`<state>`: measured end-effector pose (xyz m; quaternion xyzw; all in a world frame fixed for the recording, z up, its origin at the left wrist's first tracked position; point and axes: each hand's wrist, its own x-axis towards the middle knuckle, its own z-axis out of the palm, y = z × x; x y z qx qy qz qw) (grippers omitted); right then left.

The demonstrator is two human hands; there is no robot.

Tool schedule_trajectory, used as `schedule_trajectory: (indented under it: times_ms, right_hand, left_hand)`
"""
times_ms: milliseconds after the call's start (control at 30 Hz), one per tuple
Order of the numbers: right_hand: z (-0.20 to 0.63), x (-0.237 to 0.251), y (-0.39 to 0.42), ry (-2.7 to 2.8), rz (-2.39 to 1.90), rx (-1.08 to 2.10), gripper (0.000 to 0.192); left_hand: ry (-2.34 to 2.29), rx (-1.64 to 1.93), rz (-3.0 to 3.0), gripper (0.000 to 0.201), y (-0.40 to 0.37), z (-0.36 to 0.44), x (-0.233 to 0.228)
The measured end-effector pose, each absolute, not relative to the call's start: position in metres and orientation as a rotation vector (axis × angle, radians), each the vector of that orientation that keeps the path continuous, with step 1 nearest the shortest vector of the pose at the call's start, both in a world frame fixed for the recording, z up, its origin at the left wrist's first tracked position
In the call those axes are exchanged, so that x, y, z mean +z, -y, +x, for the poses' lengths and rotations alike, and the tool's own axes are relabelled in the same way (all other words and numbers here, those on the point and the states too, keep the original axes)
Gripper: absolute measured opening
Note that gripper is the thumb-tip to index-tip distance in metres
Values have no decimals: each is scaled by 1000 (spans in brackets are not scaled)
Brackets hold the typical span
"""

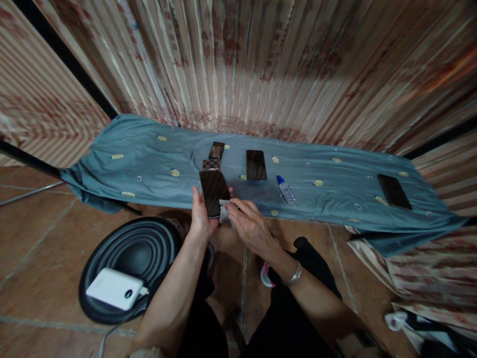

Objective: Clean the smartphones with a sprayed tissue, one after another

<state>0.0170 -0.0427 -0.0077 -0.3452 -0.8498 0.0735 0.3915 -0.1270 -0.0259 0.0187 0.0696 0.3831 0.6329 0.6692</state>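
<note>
My left hand [203, 219] is closed round the lower part of a dark smartphone [213, 191], screen up and tilted above the front edge of the cloth. Pinched in the fingers of my right hand [249, 223] is a small grey cloth [224, 211], which touches the phone's lower right corner. Just beyond the phone lies a checkered item [211, 165], perhaps a wallet, with a small dark phone-like object [216, 150] behind it. Another dark phone [256, 165] rests to the right. Beside that lies a clear bottle with a blue cap [286, 190].
A blue-green cloth with yellow motifs [149, 154] covers the long narrow surface. One more dark phone [394, 191] lies at its right end. On the tiled floor, a white power bank [114, 289] with a cable sits on a round black ribbed object [164, 233]. Striped curtains [238, 64] hang behind.
</note>
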Motion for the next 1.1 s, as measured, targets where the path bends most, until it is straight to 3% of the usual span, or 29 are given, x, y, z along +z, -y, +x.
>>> schedule_trajectory:
  times_ms: [233, 467, 833, 1100]
  right_hand:
    - [3, -6, 50, 2212, -734, 111, 34]
    - [-2, -15, 48, 2281, -692, 288, 46]
    - [15, -11, 17, 2228, -959, 368, 51]
    - [17, -18, 17, 2206, -929, 306, 52]
  left_hand:
    - [-921, 1424, 173, 71, 30, -122, 17]
    - [-952, 1401, 161, 72, 33, -120, 14]
    - [-860, 1443, 269, 52, 44, -81, 8]
    - [-851, 1413, 294, 55, 41, -82, 6]
